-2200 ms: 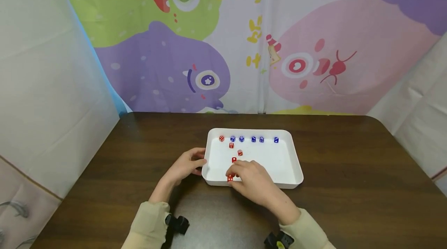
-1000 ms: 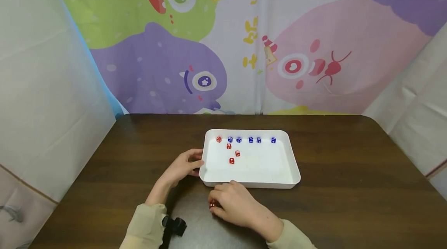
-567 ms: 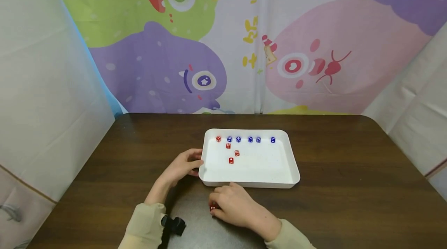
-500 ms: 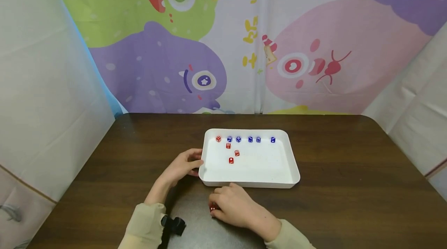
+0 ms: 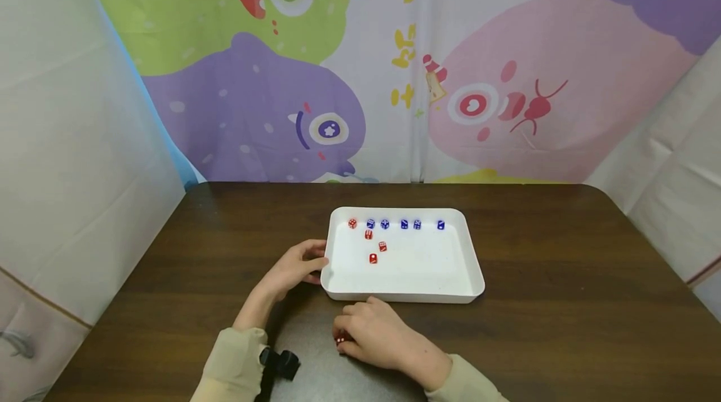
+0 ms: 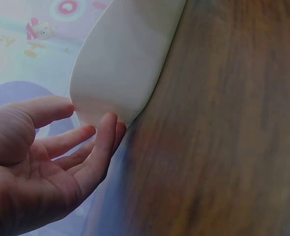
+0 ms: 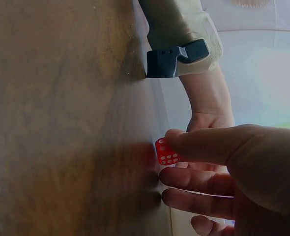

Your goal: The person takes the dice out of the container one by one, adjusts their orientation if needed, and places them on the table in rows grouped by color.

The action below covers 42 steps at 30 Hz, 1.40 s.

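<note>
My right hand (image 5: 374, 334) is in front of the white tray (image 5: 405, 297), pinching a red die (image 7: 167, 152) with white pips. In the right wrist view the thumb overlaps the die, which is close to the tabletop; the other fingertips are near the wood. At the tray's left end, my left hand (image 5: 293, 270) rests its thumb and fingertips against the rim and outer wall, fingers loosely bent, as the left wrist view also shows. Inside the tray lie several blue dice (image 5: 385, 224) along the far wall and several red dice (image 5: 382, 246) at the left.
The tray stands on a dark brown wooden table (image 5: 541, 302). A cartoon-patterned curtain (image 5: 394, 139) hangs behind the table's far edge, with pale sheets at both sides. A black wrist strap mount (image 5: 280, 363) sits at the left sleeve.
The right hand has carried a red die from inside the tray, over its near wall, to the table in front, then shifted slightly nearer. The left hand stays at the tray's left end.
</note>
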Motion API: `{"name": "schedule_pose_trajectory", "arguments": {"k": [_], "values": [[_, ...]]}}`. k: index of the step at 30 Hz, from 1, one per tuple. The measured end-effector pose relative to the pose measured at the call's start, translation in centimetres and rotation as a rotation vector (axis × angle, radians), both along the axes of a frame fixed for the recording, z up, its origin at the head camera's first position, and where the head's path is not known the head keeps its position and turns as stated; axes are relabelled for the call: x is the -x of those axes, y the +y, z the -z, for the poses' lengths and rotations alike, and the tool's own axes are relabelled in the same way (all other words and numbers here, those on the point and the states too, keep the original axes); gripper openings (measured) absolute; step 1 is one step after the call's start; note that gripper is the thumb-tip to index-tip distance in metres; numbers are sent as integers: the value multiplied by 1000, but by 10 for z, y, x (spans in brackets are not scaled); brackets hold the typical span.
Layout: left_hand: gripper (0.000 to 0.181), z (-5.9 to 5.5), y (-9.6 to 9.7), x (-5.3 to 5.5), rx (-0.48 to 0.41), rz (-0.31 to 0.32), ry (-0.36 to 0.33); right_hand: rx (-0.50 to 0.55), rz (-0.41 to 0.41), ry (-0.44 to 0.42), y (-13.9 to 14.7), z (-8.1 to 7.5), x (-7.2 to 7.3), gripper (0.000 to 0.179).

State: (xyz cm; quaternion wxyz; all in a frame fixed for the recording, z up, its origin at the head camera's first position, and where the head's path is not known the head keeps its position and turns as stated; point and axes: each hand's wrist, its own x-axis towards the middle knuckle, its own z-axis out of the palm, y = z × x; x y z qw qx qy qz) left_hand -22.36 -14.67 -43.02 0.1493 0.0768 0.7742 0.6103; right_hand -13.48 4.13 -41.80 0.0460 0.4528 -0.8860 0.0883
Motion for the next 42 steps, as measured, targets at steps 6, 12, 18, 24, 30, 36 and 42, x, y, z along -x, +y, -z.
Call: {"name": "schedule_pose_trajectory", "arguments": {"k": [6, 12, 18, 24, 30, 36, 42], "values": [[43, 0, -1, -1, -2, -8, -6, 11, 2, -12, -1, 0, -1, 10], [43, 0, -3, -3, -3, 11, -1, 18, -8, -35, -3, 0, -2, 9], [43, -1, -6, -4, 2, -6, -5, 12, -15, -22, -6, 0, -4, 9], [44, -1, -8, -6, 3, -14, -12, 14, -27, -34, -9, 0, -5, 10], [45, -1, -9, -6, 0, -22, -14, 12, -33, -26, -10, -1, -6, 10], [44, -1, -5, -4, 8, 2, 6, 28, -20, -6, -5, -3, -3, 10], [43, 2, -2, -1, 10, 22, 18, 57, 12, -63, 1, -7, 1, 12]]}}
